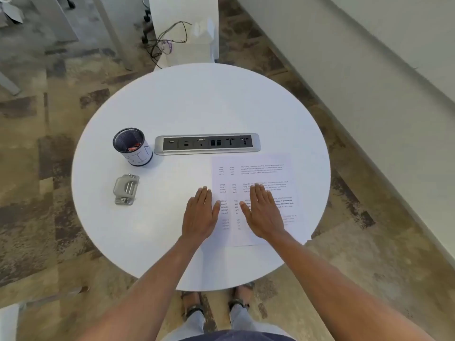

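A printed sheet of paper (256, 175) lies on the right half of a round white table (197, 107). My right hand (264, 212) lies flat on the sheet with straight fingers, palm down. My left hand (200, 214) lies flat on the table just left of the sheet, its thumb touching the paper's left edge. A grey metal hole punch (125, 189) sits on the left side of the table. Behind the punch stands a black mesh cup (133, 146) with a white label and small red items inside.
A grey socket panel (206, 143) is set into the table's middle. Beyond the far edge stands a white pedestal (187, 28) with tangled black cables (167, 43). A pale wall (369, 57) runs along the right. Patterned carpet surrounds the table, and my feet show below the near edge.
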The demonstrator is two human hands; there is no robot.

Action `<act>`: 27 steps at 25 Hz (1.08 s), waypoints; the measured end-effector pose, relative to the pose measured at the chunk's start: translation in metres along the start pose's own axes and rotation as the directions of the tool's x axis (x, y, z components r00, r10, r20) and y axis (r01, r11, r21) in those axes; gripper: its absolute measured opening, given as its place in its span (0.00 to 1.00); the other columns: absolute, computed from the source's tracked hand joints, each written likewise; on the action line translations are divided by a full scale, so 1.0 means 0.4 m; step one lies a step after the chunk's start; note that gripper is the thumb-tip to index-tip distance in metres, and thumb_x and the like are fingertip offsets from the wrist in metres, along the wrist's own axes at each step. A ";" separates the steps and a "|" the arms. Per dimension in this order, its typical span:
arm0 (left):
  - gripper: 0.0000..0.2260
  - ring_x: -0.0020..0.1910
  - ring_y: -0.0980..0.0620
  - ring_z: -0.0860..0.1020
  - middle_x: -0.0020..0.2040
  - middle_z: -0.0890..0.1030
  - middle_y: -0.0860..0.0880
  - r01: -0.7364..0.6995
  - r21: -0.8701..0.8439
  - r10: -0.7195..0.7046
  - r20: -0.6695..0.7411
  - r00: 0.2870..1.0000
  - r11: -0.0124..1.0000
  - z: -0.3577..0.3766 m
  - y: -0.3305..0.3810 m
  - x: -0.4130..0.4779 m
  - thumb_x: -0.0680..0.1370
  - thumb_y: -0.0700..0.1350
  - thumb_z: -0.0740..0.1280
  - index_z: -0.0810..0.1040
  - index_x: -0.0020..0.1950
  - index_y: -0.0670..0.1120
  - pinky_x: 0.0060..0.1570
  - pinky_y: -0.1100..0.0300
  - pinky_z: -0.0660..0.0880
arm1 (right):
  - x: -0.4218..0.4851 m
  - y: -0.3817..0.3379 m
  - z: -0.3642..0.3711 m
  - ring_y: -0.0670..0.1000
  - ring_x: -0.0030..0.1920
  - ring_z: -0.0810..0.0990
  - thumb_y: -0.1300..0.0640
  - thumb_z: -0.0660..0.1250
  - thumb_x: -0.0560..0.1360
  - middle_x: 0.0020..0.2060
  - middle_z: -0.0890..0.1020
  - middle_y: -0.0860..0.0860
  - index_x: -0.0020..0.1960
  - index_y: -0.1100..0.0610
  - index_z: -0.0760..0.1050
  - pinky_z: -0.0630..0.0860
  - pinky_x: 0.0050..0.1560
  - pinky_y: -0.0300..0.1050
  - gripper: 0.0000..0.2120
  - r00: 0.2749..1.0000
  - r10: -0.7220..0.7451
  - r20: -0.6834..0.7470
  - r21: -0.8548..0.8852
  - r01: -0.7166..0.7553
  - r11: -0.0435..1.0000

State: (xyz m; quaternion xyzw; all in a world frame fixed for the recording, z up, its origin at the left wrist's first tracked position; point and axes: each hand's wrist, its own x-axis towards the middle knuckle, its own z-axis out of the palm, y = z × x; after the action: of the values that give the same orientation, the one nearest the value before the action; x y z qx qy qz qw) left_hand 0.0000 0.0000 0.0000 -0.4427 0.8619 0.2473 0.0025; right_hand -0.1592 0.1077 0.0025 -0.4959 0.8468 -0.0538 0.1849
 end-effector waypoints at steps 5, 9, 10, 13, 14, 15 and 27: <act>0.28 0.77 0.46 0.55 0.78 0.57 0.43 0.041 0.076 -0.046 0.052 0.998 0.996 0.049 0.022 -0.020 0.81 0.55 0.54 0.56 0.76 0.40 0.74 0.52 0.55 | -0.024 0.011 0.048 0.56 0.80 0.44 0.44 0.45 0.84 0.80 0.47 0.59 0.80 0.63 0.46 0.40 0.78 0.51 0.32 0.995 0.032 0.092 -0.047 -0.028 0.998; 0.31 0.77 0.44 0.56 0.78 0.57 0.42 0.094 0.085 -0.099 0.062 0.993 0.992 0.066 0.039 -0.024 0.80 0.60 0.55 0.58 0.75 0.40 0.73 0.52 0.58 | -0.033 0.009 0.057 0.59 0.80 0.46 0.45 0.47 0.84 0.80 0.47 0.61 0.80 0.63 0.49 0.45 0.79 0.55 0.31 0.991 0.042 0.130 -0.093 -0.030 0.995; 0.30 0.76 0.44 0.57 0.77 0.58 0.42 0.099 0.084 -0.104 0.056 0.993 0.992 0.067 0.043 -0.026 0.79 0.59 0.56 0.59 0.74 0.40 0.72 0.52 0.59 | -0.034 0.006 0.055 0.59 0.80 0.47 0.46 0.49 0.84 0.80 0.48 0.62 0.79 0.63 0.51 0.47 0.79 0.55 0.30 0.992 0.038 0.120 -0.083 -0.028 0.996; 0.25 0.70 0.44 0.64 0.72 0.66 0.42 0.111 0.039 -0.111 0.006 0.994 0.993 0.060 0.047 -0.018 0.79 0.57 0.58 0.66 0.68 0.40 0.66 0.52 0.66 | -0.017 0.018 0.019 0.62 0.79 0.54 0.52 0.55 0.83 0.79 0.55 0.64 0.77 0.65 0.58 0.53 0.77 0.56 0.27 0.996 0.089 -0.016 0.002 -0.089 0.996; 0.22 0.66 0.44 0.67 0.69 0.69 0.43 0.115 0.011 -0.115 -0.018 0.993 0.993 0.057 0.047 -0.013 0.79 0.55 0.59 0.68 0.66 0.41 0.62 0.52 0.69 | -0.005 0.037 0.001 0.63 0.78 0.57 0.53 0.56 0.83 0.78 0.57 0.65 0.76 0.66 0.60 0.54 0.76 0.56 0.26 0.985 0.157 -0.065 0.030 -0.155 0.987; 0.19 0.62 0.45 0.70 0.65 0.71 0.44 0.121 0.000 -0.121 -0.031 0.992 0.993 0.052 0.047 -0.008 0.79 0.53 0.59 0.69 0.64 0.41 0.58 0.53 0.70 | 0.007 0.060 -0.019 0.64 0.77 0.59 0.54 0.58 0.82 0.77 0.59 0.65 0.75 0.66 0.61 0.56 0.75 0.57 0.26 0.964 0.245 -0.098 0.051 -0.241 0.969; 0.29 0.67 0.41 0.66 0.68 0.65 0.40 0.361 -0.163 -0.349 0.098 0.932 0.918 0.034 0.132 0.057 0.80 0.48 0.60 0.52 0.76 0.39 0.59 0.48 0.71 | 0.059 0.158 -0.036 0.68 0.77 0.52 0.38 0.56 0.80 0.77 0.53 0.70 0.77 0.66 0.53 0.56 0.75 0.60 0.38 0.862 0.504 0.055 0.007 -0.505 0.863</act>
State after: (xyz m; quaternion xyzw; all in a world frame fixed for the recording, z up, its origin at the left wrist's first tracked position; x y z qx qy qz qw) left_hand -0.0572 0.0140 0.0051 -0.5818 0.7411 0.3332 0.0366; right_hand -0.2266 0.1179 -0.0077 -0.2568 0.9413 0.0003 0.2192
